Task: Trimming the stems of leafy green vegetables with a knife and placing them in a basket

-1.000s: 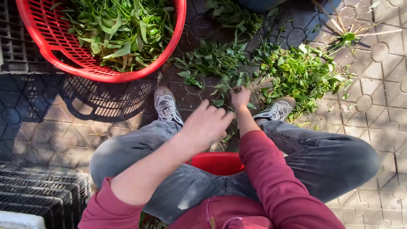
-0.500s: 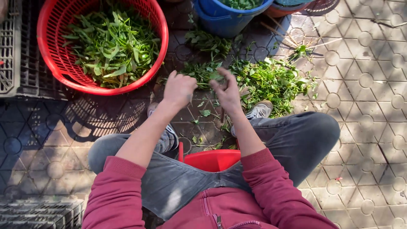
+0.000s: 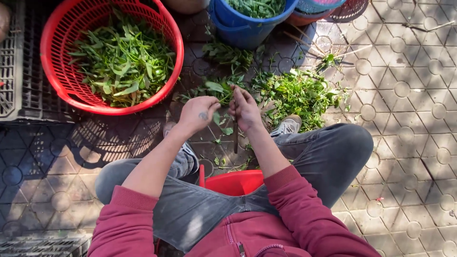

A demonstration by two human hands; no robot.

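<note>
Two hands work close together above the paving: the right hand (image 3: 246, 110) pinches a long thin stem (image 3: 235, 128) that hangs upright from its fingers, while the left hand (image 3: 197, 114) is curled, fingers closed on small leaves beside it. The loose pile of greens (image 3: 300, 93) lies just beyond the grey shoe (image 3: 287, 126), and the red basket (image 3: 143, 28) of picked leaves sits well to the left. Judging by that gap, stripped leaves could drop onto the tiles, and the brittle-looking stem could snap.
</note>
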